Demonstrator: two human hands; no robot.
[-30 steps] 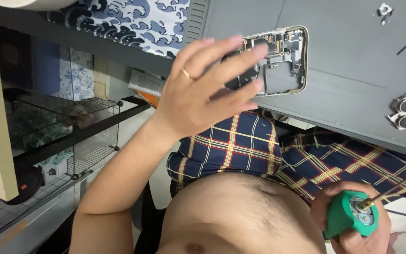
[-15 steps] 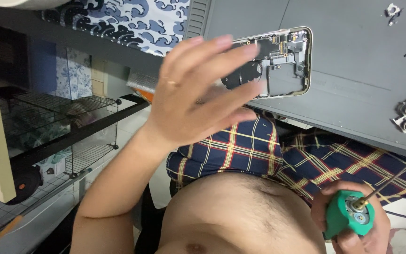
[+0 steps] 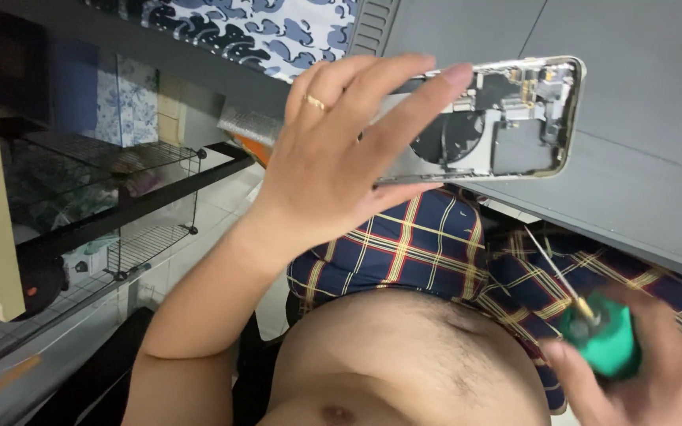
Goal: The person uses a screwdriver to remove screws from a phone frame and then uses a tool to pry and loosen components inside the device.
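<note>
My left hand (image 3: 333,166) grips the phone (image 3: 507,118), long axis rightward over the counter (image 3: 633,71); right hand (image 3: 641,371) clasps the screwdriver (image 3: 593,331) below.

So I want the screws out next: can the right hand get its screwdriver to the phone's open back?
Probably yes: the left hand covers only one end of the phone; the exposed end faces the right hand and screwdriver.
</note>
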